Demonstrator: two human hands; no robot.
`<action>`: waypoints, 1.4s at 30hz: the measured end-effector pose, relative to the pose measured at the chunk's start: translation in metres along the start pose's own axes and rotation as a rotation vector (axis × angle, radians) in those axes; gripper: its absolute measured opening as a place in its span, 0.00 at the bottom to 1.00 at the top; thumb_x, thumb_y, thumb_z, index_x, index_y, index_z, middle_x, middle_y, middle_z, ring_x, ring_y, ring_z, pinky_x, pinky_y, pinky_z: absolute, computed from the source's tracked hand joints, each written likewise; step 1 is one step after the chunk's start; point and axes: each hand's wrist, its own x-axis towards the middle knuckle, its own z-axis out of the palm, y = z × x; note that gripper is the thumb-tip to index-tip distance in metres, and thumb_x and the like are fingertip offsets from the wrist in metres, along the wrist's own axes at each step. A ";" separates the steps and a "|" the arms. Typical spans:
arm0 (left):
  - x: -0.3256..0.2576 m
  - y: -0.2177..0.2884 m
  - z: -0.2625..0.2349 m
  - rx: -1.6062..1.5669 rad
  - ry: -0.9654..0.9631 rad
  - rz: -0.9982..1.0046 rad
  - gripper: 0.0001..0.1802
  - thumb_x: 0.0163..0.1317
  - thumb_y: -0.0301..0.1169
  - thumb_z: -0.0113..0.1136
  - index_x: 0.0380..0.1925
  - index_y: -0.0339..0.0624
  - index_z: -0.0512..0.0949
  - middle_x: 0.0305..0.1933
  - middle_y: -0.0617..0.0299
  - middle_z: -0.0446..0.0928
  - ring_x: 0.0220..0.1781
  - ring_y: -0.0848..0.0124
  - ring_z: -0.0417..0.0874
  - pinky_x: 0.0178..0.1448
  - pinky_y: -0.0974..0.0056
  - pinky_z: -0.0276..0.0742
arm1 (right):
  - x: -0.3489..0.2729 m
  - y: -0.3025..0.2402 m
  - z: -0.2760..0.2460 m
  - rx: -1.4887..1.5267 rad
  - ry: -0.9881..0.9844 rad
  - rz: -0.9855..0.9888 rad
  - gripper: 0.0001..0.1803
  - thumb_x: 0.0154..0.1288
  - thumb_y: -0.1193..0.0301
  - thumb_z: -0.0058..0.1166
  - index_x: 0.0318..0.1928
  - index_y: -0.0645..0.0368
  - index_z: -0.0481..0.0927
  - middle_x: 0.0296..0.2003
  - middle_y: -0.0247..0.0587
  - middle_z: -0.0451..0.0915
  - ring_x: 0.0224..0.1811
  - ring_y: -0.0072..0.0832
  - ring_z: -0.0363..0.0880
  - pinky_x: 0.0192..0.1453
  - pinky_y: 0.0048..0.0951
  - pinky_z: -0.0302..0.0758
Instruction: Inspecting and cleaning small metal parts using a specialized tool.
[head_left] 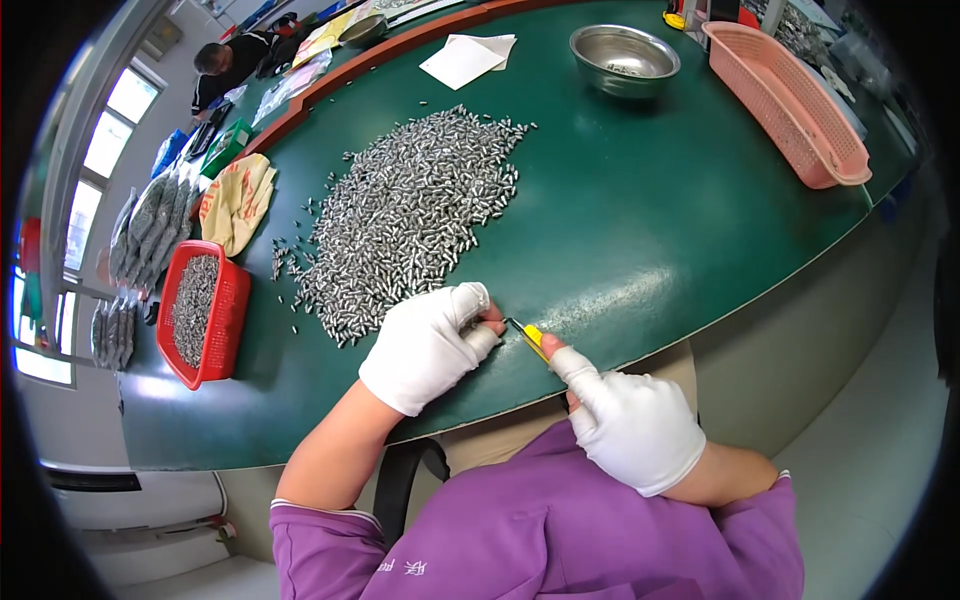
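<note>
My left hand (425,345), in a white glove with bare fingertips, is closed in a pinch just right of the pile's lower end. What its fingertips hold is too small and too covered to make out. My right hand (640,425), gloved likewise, grips a yellow utility knife (535,337), index finger stretched along it. The knife's dark tip points up and left, right by my left fingertips; whether it touches them or a part between them I cannot tell. Beyond my left hand a large heap of small silvery metal pins (415,205) spreads over the green table (600,220).
At left stands a red basket (235,320) of small metal parts, beside a yellowish cloth bag (238,200) and filled plastic bags (155,225). Paper sheets (465,62), a steel bowl (625,60) and a pink basket (785,110) lie farther off. Another person (235,65) sits at far left.
</note>
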 end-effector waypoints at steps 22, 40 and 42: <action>-0.002 0.007 0.002 -0.043 -0.006 -0.066 0.03 0.56 0.22 0.62 0.29 0.36 0.77 0.29 0.58 0.84 0.30 0.75 0.84 0.38 0.69 0.80 | 0.014 0.005 -0.018 0.048 -0.134 -0.120 0.29 0.59 0.70 0.52 0.63 0.62 0.71 0.15 0.39 0.76 0.16 0.35 0.78 0.22 0.35 0.76; 0.014 -0.037 -0.025 -1.607 0.088 -0.108 0.12 0.71 0.39 0.45 0.29 0.51 0.66 0.18 0.75 0.51 0.16 0.81 0.51 0.20 0.71 0.46 | 0.069 0.127 -0.031 -0.491 0.423 0.241 0.22 0.57 0.77 0.54 0.54 0.49 0.79 0.43 0.40 0.78 0.41 0.40 0.77 0.47 0.39 0.76; 0.016 -0.043 -0.024 -1.659 0.102 -0.121 0.12 0.72 0.39 0.44 0.28 0.50 0.66 0.17 0.75 0.52 0.15 0.81 0.51 0.20 0.71 0.45 | 0.079 0.130 -0.033 -0.539 0.452 0.123 0.19 0.56 0.73 0.58 0.51 0.49 0.81 0.46 0.39 0.78 0.45 0.38 0.78 0.49 0.38 0.75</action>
